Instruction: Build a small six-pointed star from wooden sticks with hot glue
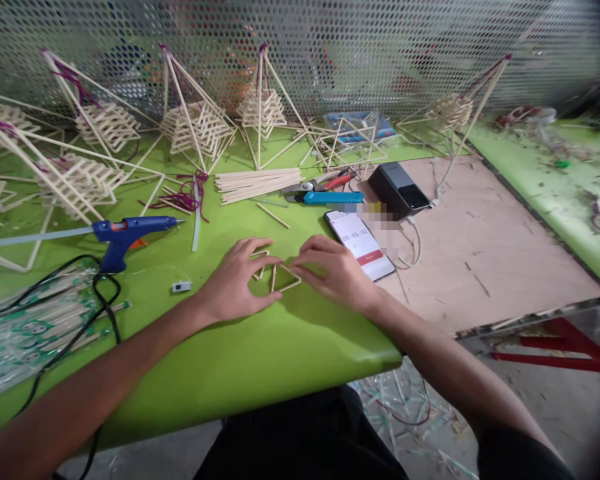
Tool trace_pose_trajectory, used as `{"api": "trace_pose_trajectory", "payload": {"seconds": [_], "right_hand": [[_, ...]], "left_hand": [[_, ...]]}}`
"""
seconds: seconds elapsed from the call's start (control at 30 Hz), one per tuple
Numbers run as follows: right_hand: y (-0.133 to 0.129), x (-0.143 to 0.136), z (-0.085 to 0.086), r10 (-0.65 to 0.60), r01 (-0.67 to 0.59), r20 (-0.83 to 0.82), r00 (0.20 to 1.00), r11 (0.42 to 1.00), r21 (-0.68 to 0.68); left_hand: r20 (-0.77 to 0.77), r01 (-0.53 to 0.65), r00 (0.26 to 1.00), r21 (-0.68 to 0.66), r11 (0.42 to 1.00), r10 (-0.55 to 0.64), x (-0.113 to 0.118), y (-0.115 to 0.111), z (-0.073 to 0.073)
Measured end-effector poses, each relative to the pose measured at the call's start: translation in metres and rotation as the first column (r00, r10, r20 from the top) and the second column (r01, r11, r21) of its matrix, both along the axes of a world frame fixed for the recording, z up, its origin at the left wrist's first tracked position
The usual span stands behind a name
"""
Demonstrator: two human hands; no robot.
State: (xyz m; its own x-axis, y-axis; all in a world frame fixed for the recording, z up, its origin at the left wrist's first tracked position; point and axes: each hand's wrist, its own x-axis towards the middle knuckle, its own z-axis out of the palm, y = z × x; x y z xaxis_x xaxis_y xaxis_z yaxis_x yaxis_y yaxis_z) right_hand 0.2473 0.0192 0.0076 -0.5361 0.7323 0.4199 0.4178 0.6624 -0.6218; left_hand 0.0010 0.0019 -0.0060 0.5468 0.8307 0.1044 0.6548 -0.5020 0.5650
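My left hand [243, 280] grips a small frame of thin wooden sticks [291, 287] near the table's front edge, its thumb and forefinger at the two ends of one stick. The visible part of the frame forms a triangle; another short piece [261, 272] shows under my left fingers. On the frame's right side, my right hand [335, 270] has its fingertips pinched together close to a corner. What those fingertips hold, if anything, is too small to make out. A phone [363, 245] showing a timer lies just beyond my right hand.
A blue glue gun [125, 237] with a black cord lies left. Behind are loose sticks [257, 183], a blue cutter [333, 198], red-handled pliers [337, 181], purple string [185, 197] and several stick pyramids [195, 130]. A dark box [399, 189] stands on a wooden board [505, 247].
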Motion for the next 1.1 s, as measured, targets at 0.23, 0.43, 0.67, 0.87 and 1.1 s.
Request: {"api": "trace_pose_trajectory", "payload": {"seconds": [0.23, 0.43, 0.67, 0.87, 1.1], "right_hand": [[0.001, -0.014, -0.015, 0.152, -0.152, 0.167, 0.974, 0.988, -0.014], [0.006, -0.022, -0.010, 0.270, -0.279, 0.263, 0.926, 0.960, -0.005], [0.006, -0.018, 0.003, 0.195, -0.187, 0.096, 0.976, 0.979, -0.084], [0.004, -0.015, 0.025, 0.080, -0.203, -0.287, 0.955, 0.879, -0.432], [0.029, -0.009, 0.038, -0.175, 0.167, -0.010, 0.984, 0.953, -0.255]], "left_hand": [[-0.004, 0.033, 0.999, -0.028, 0.999, -0.033, -0.001, 0.001, 0.002], [0.000, 0.052, 0.999, -0.008, 0.999, -0.052, -0.004, 0.000, 0.001], [-0.049, 0.038, 0.998, -0.070, 0.997, -0.042, -0.004, 0.000, 0.003], [-0.094, 0.027, 0.995, -0.094, 0.995, -0.036, -0.003, 0.001, 0.007], [-0.078, 0.048, 0.995, -0.092, 0.995, -0.055, -0.006, 0.000, 0.007]]}}
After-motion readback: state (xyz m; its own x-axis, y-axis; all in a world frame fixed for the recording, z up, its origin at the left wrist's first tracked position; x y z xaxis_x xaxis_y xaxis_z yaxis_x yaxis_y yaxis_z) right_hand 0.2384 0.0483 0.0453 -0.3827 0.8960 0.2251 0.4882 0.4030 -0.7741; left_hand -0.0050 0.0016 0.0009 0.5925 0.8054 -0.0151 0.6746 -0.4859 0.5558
